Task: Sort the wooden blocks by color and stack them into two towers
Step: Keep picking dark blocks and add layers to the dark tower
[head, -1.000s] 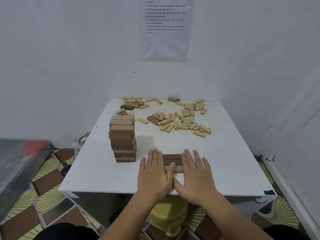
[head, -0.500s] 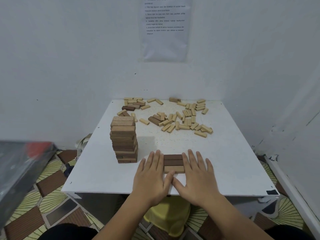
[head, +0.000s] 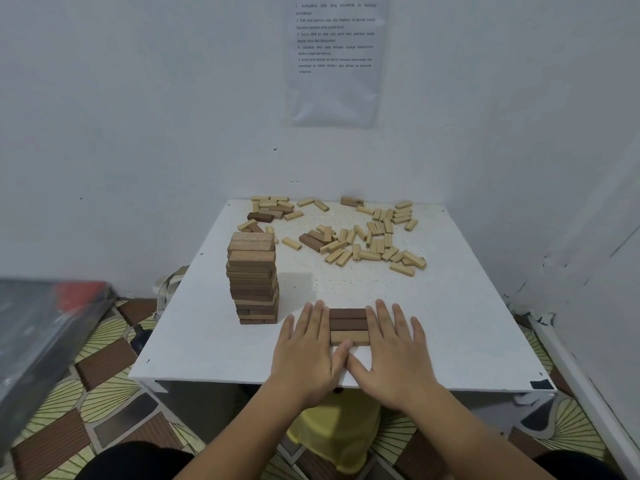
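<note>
L hand (head: 304,355) & R hand (head: 394,358) flat beside 3-block row (head: 348,327); tower (head: 252,278) to left.

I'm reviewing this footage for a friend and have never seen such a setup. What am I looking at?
No machine here: a person's bare hands, seen from a camera worn on the head, looking forward and down. On the table stands a tower of brown blocks, with loose blocks, mostly pale, scattered at the far side. Near the front edge lie three blocks side by side. The left hand and right hand lie flat, fingers straight, at the ends of that row. Nothing is gripped or lifted.
</note>
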`<state>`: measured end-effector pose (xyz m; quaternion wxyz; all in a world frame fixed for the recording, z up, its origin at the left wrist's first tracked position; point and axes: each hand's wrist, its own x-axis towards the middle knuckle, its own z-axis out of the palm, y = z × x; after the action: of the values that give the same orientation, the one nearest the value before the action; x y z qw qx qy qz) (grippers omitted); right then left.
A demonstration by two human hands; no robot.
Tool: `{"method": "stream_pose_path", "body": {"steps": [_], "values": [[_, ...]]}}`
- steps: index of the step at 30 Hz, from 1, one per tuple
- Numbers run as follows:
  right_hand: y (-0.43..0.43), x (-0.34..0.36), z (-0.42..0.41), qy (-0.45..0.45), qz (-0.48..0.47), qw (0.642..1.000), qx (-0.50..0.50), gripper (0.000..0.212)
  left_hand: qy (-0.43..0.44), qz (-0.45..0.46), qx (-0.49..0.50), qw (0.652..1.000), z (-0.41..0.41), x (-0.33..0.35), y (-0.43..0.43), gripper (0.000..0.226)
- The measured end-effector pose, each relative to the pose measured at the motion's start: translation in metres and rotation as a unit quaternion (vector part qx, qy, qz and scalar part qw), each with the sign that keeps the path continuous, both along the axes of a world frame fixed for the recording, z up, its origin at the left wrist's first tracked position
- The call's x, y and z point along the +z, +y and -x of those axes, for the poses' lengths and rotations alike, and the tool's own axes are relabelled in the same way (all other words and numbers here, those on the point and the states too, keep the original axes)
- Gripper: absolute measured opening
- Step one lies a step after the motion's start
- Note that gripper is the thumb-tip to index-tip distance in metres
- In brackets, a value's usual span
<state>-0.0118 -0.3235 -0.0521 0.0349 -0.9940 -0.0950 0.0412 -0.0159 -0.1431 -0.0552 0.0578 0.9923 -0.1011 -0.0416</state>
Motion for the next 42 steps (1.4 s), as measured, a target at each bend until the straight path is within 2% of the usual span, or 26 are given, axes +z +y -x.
{"method": "stream_pose_path", "body": {"steps": [5,8,11,14,16,19,22,26,29,31,35,38,42], "values": [[0.001,0.003,0.002,0.001,-0.014,1.000,-0.003,0.109,-0.001,0.005,-0.003,1.000,0.001,0.000,0.002,0.092],[-0.001,0.002,0.000,0.004,-0.025,1.000,-0.009,0.105,0.002,0.026,0.000,1.000,0.001,0.003,0.003,0.095],[-0.009,0.005,0.000,0.011,-0.050,0.999,0.010,0.105,0.022,0.086,0.021,0.996,0.012,0.018,0.004,0.083],[-0.018,0.011,0.001,0.025,-0.131,0.991,0.011,0.098,0.024,0.177,0.024,0.984,0.045,0.044,0.013,0.068],[-0.012,0.020,-0.002,0.025,-0.206,0.978,-0.014,0.091,-0.037,0.273,0.041,0.960,0.064,0.064,0.032,0.055],[0.019,0.045,-0.009,0.016,-0.293,0.956,-0.013,0.084,-0.195,0.419,0.073,0.884,0.068,0.101,0.068,0.040],[0.066,0.079,-0.016,0.019,-0.378,0.926,0.003,0.071,-0.278,0.478,0.120,0.824,0.046,0.133,0.099,0.043],[0.127,0.116,-0.021,0.061,-0.520,0.852,0.008,0.066,-0.191,0.534,0.196,0.800,0.006,0.148,0.126,0.050],[0.155,0.132,-0.031,0.089,-0.612,0.785,-0.047,0.069,-0.115,0.584,0.227,0.771,-0.025,0.150,0.133,0.051],[0.165,0.138,-0.046,0.088,-0.640,0.758,-0.088,0.067,-0.071,0.600,0.246,0.758,-0.042,0.148,0.135,0.055],[0.175,0.140,-0.072,0.084,-0.642,0.752,-0.123,0.068,-0.031,0.622,0.240,0.745,-0.058,0.147,0.134,0.057],[0.180,0.136,-0.082,0.085,-0.652,0.743,-0.124,0.070,-0.025,0.613,0.237,0.753,-0.067,0.148,0.130,0.057],[0.189,0.126,-0.090,0.080,-0.654,0.743,-0.116,0.114,-0.020,0.603,0.245,0.759,-0.071,0.147,0.121,0.049]]}}
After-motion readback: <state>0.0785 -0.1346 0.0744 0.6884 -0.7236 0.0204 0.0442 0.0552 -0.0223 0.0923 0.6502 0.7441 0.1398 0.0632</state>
